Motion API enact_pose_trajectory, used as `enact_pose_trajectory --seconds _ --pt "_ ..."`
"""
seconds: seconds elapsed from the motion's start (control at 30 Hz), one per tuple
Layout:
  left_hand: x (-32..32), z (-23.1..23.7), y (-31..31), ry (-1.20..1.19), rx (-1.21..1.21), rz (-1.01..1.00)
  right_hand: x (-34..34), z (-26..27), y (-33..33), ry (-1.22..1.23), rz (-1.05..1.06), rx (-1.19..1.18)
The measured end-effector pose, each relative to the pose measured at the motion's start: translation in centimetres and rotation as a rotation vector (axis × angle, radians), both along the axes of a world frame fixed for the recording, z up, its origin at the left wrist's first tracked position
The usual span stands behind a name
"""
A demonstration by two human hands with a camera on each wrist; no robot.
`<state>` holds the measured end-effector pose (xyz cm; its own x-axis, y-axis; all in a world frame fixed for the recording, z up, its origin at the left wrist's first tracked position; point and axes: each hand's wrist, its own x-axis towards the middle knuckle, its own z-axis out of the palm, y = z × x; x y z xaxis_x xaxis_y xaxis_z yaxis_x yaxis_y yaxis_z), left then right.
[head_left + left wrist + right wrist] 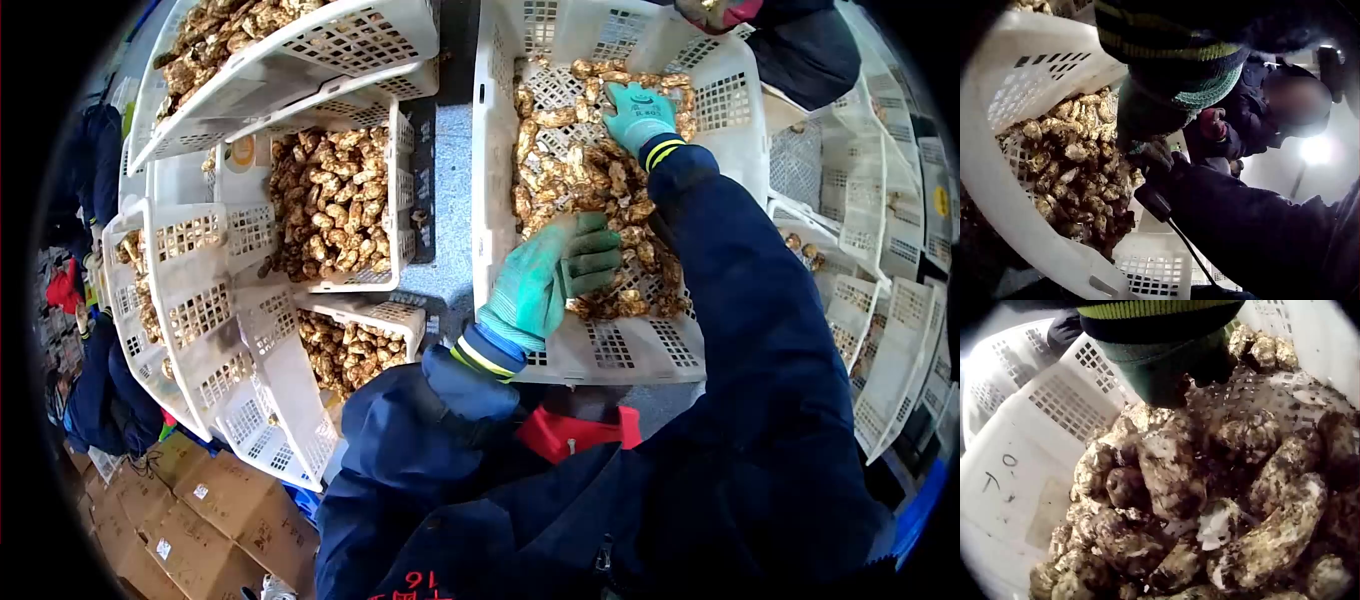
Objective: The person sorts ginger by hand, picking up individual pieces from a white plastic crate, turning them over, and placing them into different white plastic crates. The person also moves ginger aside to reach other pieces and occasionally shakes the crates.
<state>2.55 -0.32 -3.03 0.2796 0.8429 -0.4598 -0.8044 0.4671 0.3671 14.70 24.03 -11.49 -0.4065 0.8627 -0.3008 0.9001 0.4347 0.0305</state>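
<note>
Sleeves: two | left hand, right hand | crate beneath: one | lumps: dozens

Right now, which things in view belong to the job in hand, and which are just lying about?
In the job:
left hand
right hand
white crate beneath them
lumpy brown pieces inside it

Seemingly just around:
filled crates at left
crates at right
cardboard boxes at lower left

A speckled blue surface bears a white slotted crate, with lumpy brown pieces lying inside.
</note>
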Motion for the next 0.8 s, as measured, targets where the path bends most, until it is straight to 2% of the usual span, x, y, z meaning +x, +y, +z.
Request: enact_pose_trajectory --seconds 0.1,0.17,0.2,0.23,0.27,0.3,0.33,0.37,0.43,0.47,0.5,0.6,0.73,0.8 --pt "0.0 0.3 0.5 -0.029 -0.067 0.094 0.6 1.2 0.5 0.055 -0.060 -0.053" --pt "-0.3 -0.5 0.5 0.012 -0.085 0.142 1.2 3.7 0.5 0.113 -0.072 -0.268" --pt "-0.2 0.0 0.7 0.073 -0.134 0.182 2.2 3.8 -0.3 0.320 0.117 -0.206" --pt "-0.1 0.3 0.6 0.138 -0.183 0.223 1.1 7.6 -1.3 0.281 -0.018 -0.597" --pt "-0.1 0.4 0.5 0.161 -0.188 0.267 1.9 7.3 -1.5 0.364 0.303 -0.603" --pt "-0.1 0.9 0.6 0.173 -0.200 0.295 2.4 7.2 -1.3 0.405 0.810 -0.444" --pt "-0.1 0.7 0.6 0.169 -0.150 0.256 2.7 7.7 -1.3 0.502 1.264 -0.145" --pt "-0.3 0.4 0.5 0.165 -0.097 0.215 1.3 7.3 -0.8 0.509 1.124 0.019" --pt "-0.6 0.3 0.2 0.117 -0.021 0.139 -0.7 8.4 -0.1 0.213 0.028 -0.337" --pt "-0.9 0.6 0.1 0.143 -0.005 0.094 -1.5 6.4 0.9 0.112 0.098 -0.234" --pt "-1.1 1.0 0.1 0.168 0.008 0.047 -2.2 5.6 0.9 -0.024 0.149 -0.256" --pt "-1.2 2.2 0.6 0.162 0.009 0.010 -3.7 1.4 -1.1 -0.127 0.124 -0.111" --pt "-1.3 2.2 1.0 0.103 -0.094 0.068 -3.3 0.6 -1.3 0.098 0.033 -0.044" --pt "-1.5 1.3 0.8 0.164 -0.102 0.014 -1.9 0.5 -0.7 0.262 -0.041 -0.085"
